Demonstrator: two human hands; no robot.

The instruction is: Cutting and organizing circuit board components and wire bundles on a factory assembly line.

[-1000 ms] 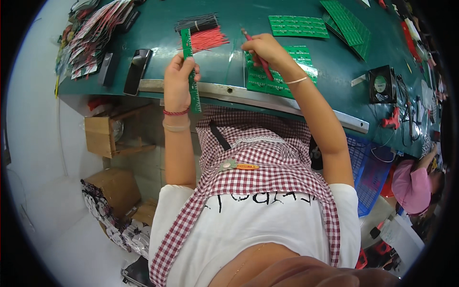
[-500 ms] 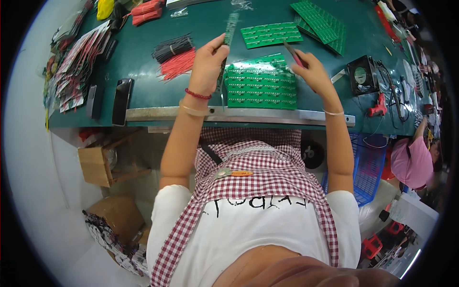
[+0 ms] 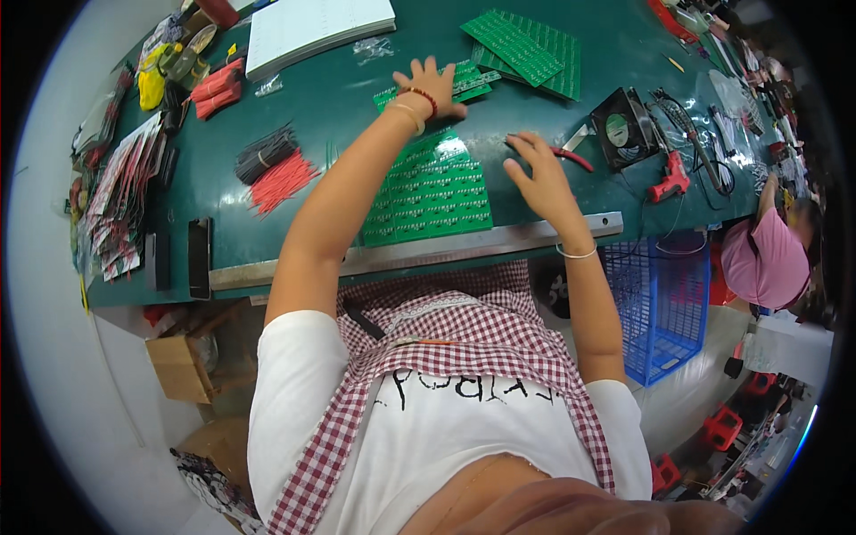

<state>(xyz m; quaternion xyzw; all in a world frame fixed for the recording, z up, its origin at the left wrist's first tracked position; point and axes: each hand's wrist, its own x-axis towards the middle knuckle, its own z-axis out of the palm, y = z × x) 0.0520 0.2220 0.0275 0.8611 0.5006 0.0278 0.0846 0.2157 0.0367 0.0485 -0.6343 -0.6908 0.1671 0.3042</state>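
My left hand (image 3: 432, 91) reaches far over the table, its fingers spread across green circuit boards (image 3: 473, 75). The left forearm crosses a larger stack of green circuit board panels (image 3: 437, 201) and hides part of it. To the right of this stack hovers my right hand (image 3: 542, 178), thumb and forefinger apart. By its fingers lies a red-handled hand tool (image 3: 573, 159); the fingers hide part of it, and its exact kind cannot be made out. More green circuit board panels (image 3: 526, 55) overlap at the back, beyond both hands.
Black wires (image 3: 267, 152) and red wires (image 3: 283, 181) lie left of my left forearm. A metal bar (image 3: 419, 250) runs along the front edge. At right stand a black fan (image 3: 626, 127) and a red glue gun (image 3: 669, 178). White sheets (image 3: 316, 36) are stacked at the back.
My left hand has moved forward and let go of the narrow board strip, spreading its fingers over the far boards. My right hand has drawn back and opened from the red-handled tool. The view has shifted.
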